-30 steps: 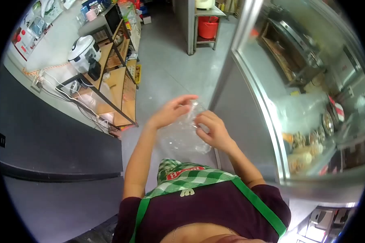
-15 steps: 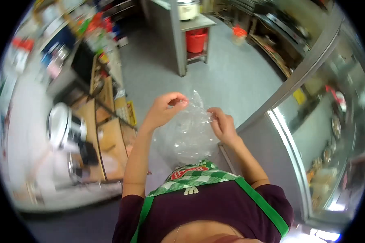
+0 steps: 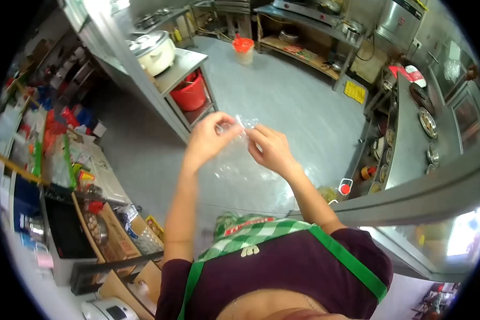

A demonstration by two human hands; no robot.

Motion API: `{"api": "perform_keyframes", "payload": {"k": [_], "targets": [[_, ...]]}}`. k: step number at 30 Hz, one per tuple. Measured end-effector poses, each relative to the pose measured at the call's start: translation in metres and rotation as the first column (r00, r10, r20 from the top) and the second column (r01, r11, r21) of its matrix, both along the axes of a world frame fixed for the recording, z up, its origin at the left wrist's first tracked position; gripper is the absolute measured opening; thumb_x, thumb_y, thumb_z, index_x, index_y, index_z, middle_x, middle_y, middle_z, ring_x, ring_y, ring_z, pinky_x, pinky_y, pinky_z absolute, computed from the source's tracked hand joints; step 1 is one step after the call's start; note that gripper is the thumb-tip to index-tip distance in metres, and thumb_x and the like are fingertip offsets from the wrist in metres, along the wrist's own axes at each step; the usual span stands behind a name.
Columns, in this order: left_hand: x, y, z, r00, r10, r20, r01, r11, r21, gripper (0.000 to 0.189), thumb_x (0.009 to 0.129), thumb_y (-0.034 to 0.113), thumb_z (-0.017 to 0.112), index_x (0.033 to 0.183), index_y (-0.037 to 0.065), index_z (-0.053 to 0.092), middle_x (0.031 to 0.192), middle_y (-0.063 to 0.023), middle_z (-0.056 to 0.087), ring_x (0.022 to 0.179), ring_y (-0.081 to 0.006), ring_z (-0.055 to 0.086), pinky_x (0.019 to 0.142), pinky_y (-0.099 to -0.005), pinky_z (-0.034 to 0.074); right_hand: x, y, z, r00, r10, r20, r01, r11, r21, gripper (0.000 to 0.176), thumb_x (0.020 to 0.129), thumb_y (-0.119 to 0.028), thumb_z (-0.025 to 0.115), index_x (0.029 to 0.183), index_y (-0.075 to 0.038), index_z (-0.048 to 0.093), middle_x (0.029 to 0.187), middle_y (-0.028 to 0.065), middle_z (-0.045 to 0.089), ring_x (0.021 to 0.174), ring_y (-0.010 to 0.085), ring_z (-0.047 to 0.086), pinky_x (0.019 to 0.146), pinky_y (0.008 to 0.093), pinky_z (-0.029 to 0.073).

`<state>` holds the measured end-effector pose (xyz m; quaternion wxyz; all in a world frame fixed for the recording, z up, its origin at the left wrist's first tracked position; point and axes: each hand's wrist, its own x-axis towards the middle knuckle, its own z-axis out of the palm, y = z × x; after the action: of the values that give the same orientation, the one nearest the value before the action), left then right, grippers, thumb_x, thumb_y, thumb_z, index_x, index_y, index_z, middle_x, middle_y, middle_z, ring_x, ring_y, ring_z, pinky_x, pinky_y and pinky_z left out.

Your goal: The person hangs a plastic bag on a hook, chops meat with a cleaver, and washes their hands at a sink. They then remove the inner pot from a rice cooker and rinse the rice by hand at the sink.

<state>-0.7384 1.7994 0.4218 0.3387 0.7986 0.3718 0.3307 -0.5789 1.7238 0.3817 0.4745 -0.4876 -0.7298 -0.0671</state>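
Film, clear and crinkled, hangs as a plastic bag [image 3: 245, 162] between the person's two hands, in front of the apron [image 3: 269, 231] and over the floor [image 3: 226, 93]. The left hand [image 3: 204, 143] has thumb and fingers curled toward each other, pinching the bunched upper edge; the right hand [image 3: 273, 151] pinches the same edge just beside it, fingertips bent inward. Gripping high and from both sides probably lets the light sheet drop freely below the grip, and working with the tips rather than the palms suits something so thin and slippery. Whether the mouth is parted cannot be told; the gathered part is small and blurred. Glossy flecks mark its folds, and the floor shows through the loose, shapeless body.

Beyond the grip, toward the left, a rounded, cream-coloured cooker [image 3: 159, 57] sits on a flat metal counter [image 3: 182, 70], its broad base well supported. A smooth red bucket [image 3: 189, 96] is tucked underneath, perhaps to keep the walkway open. Farther ahead, a pale tub [image 3: 244, 55] stands upright with thin orange-red plastic at its top.
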Motion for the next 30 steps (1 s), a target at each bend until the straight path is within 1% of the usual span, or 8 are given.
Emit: {"api": "perform_keyframes", "payload": {"k": [3, 6, 9, 14, 19, 21, 27, 30], "targets": [[0.036, 0.066, 0.003, 0.986, 0.038, 0.163, -0.026, 0.997, -0.077, 0.02, 0.079, 0.022, 0.061, 0.082, 0.002, 0.06, 0.073, -0.0043, 0.06, 0.062, -0.0106, 0.051, 0.059, -0.0246, 0.043, 0.034, 0.054, 0.003, 0.999, -0.05, 0.017, 0.05, 0.999, -0.021, 0.026, 0.067, 0.001, 0.056, 0.091, -0.006, 0.055, 0.069, 0.0065, 0.05, 0.06, 0.0233, 0.052, 0.05, 0.0328, 0.042], [0.084, 0.149, 0.03, 0.878, -0.039, 0.477, 0.256, 0.881, -0.399, 0.015, 0.085, 0.016, 0.049, 0.081, 0.005, 0.058, 0.078, -0.0032, 0.061, 0.069, -0.012, 0.055, 0.068, -0.0241, 0.043, 0.08, 0.114, 0.018, 0.991, -0.135, 0.004, 0.135, 0.991, 0.006, 0.027, 0.067, 0.002, 0.056, 0.093, -0.006, 0.055, 0.07, 0.0065, 0.05, 0.061, 0.0232, 0.052, 0.051, 0.0328, 0.042], [0.146, 0.216, 0.025, 0.651, 0.036, 0.759, 0.514, 0.715, -0.474, 0.016, 0.087, 0.017, 0.044, 0.089, 0.005, 0.054, 0.083, -0.0056, 0.062, 0.073, -0.0147, 0.057, 0.072, -0.0283, 0.045, 0.139, 0.173, 0.006, 0.974, -0.225, 0.012, 0.225, 0.974, -0.009, 0.029, 0.067, 0.002, 0.056, 0.095, -0.006, 0.054, 0.071, 0.007, 0.049, 0.064, 0.0238, 0.052, 0.053, 0.0336, 0.042], [0.291, 0.333, -0.003, 0.572, 0.011, 0.82, 0.715, 0.484, -0.505, 0.019, 0.087, 0.022, 0.048, 0.092, 0.005, 0.052, 0.079, -0.0058, 0.059, 0.069, -0.0157, 0.057, 0.066, -0.03, 0.048, 0.246, 0.213, -0.023, 0.863, -0.504, -0.042, 0.495, 0.858, -0.135, 0.026, 0.066, 0.001, 0.054, 0.092, -0.005, 0.054, 0.072, 0.009, 0.047, 0.072, 0.0258, 0.052, 0.058, 0.0355, 0.043], [0.493, 0.315, 0.033, 0.614, -0.682, 0.398, 0.78, 0.443, -0.442, 0.032, 0.078, 0.028, 0.063, 0.095, 0.003, 0.053, 0.073, -0.0007, 0.055, 0.062, -0.008, 0.051, 0.055, -0.0218, 0.042, 0.374, 0.165, 0.005, 0.515, -0.855, -0.069, 0.854, 0.518, -0.049, 0.017, 0.064, 0.0, 0.053, 0.081, -0.002, 0.054, 0.077, 0.0108, 0.052, 0.075, 0.0287, 0.051, 0.064, 0.0352, 0.043], [0.569, 0.303, 0.025, 0.478, -0.783, 0.397, 0.812, 0.222, -0.54, 0.03, 0.078, 0.025, 0.063, 0.098, 0.004, 0.054, 0.073, 0.0008, 0.055, 0.06, -0.0072, 0.05, 0.053, -0.0203, 0.041, 0.416, 0.132, 0.007, 0.427, -0.899, -0.097, 0.901, 0.432, -0.033, 0.016, 0.064, -0.001, 0.052, 0.08, -0.001, 0.053, 0.084, 0.0122, 0.056, 0.08, 0.0286, 0.053, 0.069, 0.034, 0.043], [0.764, 0.252, 0.023, 0.384, -0.6, 0.702, 0.855, -0.056, -0.516, 0.031, 0.079, 0.018, 0.062, 0.105, 0.005, 0.051, 0.085, -0.0023, 0.061, 0.071, -0.0063, 0.055, 0.056, -0.0197, 0.041, 0.544, 0.079, -0.018, 0.216, -0.942, -0.258, 0.918, 0.285, -0.275, 0.018, 0.071, -0.007, 0.057, 0.087, -0.001, 0.054, 0.088, 0.0119, 0.058, 0.085, 0.0248, 0.055, 0.073, 0.0324, 0.043], [0.843, 0.254, 0.047, 0.336, -0.558, 0.759, 0.866, -0.134, -0.482, 0.029, 0.08, 0.014, 0.06, 0.106, 0.005, 0.049, 0.093, -0.005, 0.06, 0.077, -0.008, 0.056, 0.062, -0.0236, 0.044, 0.616, 0.1, -0.001, 0.269, -0.901, -0.341, 0.857, 0.385, -0.343, 0.041, 0.073, -0.015, 0.061, 0.11, -0.003, 0.048, 0.095, 0.0128, 0.057, 0.084, 0.0233, 0.057, 0.072, 0.0306, 0.044]]}}
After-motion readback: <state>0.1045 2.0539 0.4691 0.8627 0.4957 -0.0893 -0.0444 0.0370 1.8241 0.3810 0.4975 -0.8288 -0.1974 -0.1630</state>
